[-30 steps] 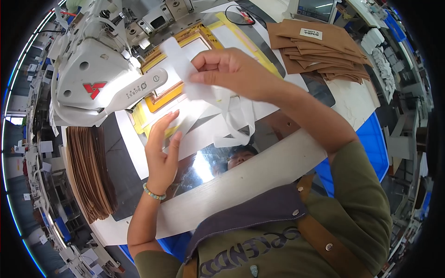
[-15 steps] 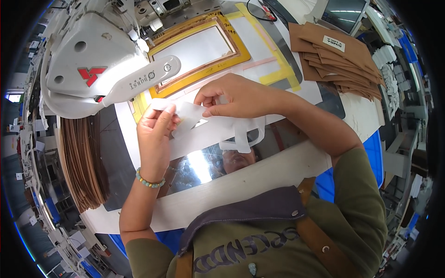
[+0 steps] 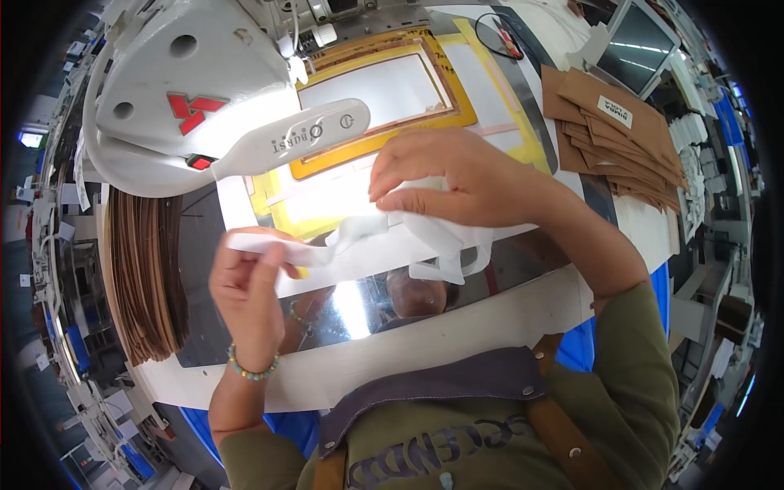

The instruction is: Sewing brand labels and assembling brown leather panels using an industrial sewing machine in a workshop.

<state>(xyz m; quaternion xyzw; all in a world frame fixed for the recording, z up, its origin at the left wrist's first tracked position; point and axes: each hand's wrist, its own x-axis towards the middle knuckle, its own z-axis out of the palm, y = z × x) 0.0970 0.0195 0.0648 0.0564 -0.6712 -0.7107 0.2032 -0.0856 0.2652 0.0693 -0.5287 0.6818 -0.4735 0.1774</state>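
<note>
My left hand (image 3: 251, 290) is closed, pinching one end of a thin white strip (image 3: 359, 233) between thumb and fingers. From there the strip runs right in a slack, twisted span to my right hand (image 3: 469, 181). That hand is bent over the strip with thumb and fingertips together on it. More of the strip hangs in curled loops below the right palm, above a shiny metal plate (image 3: 351, 306). Whether it is paper, tape or ribbon, I cannot tell. Beyond both hands lies a yellow-edged rectangular frame (image 3: 464, 102) with a white area inside it.
A white sewing machine head (image 3: 155, 90) fills the upper left, with a lit lamp arm (image 3: 327, 131) reaching over the frame. Brown pieces (image 3: 629, 147) are piled at the right. A tall brown stack (image 3: 143, 278) stands at the left. A dark screen (image 3: 637, 49) sits far right.
My left hand has moved left and down, away from the right one. The strip between them is now drawn out longer. The whole view has shifted slightly.
</note>
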